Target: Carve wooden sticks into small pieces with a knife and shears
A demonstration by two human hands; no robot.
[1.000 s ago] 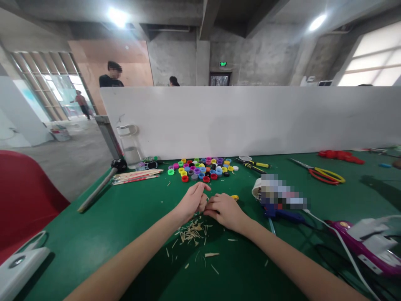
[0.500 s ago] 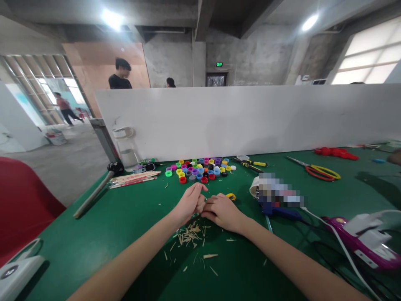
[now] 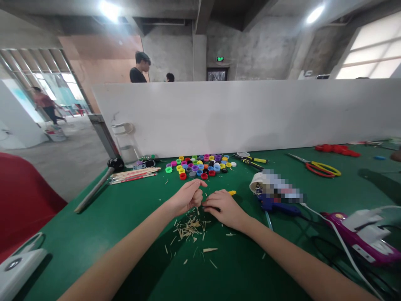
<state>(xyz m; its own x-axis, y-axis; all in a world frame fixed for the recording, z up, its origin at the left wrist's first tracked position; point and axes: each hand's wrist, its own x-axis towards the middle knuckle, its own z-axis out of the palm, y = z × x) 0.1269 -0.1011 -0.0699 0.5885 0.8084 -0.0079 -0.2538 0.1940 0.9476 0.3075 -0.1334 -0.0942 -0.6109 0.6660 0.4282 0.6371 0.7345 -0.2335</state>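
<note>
My left hand (image 3: 188,195) is closed in a fist above the green table, thumb on top; what it holds, if anything, is hidden. Close beside it on the right, my right hand (image 3: 224,207) has its fingers bent, palm down. A yellow-handled tool (image 3: 232,193) sticks out behind the right hand's knuckles; its working end is covered by the fingers. Just below the two hands lies a heap of thin wood shavings (image 3: 189,229), with a larger wood sliver (image 3: 209,250) nearer me.
Colourful bottle caps (image 3: 200,167) spread beyond my hands. Wooden sticks (image 3: 134,175) and a hammer (image 3: 97,190) lie left. Rightward are pliers (image 3: 250,163), scissors (image 3: 316,165), a blue glue gun (image 3: 275,205), and a purple power strip (image 3: 360,238) with cables. A white partition (image 3: 219,117) stands behind.
My hands have drawn slightly apart, the left shifting a little leftward. The yellow handle shows at a different angle. The view has tilted slightly, and people in the background have moved.
</note>
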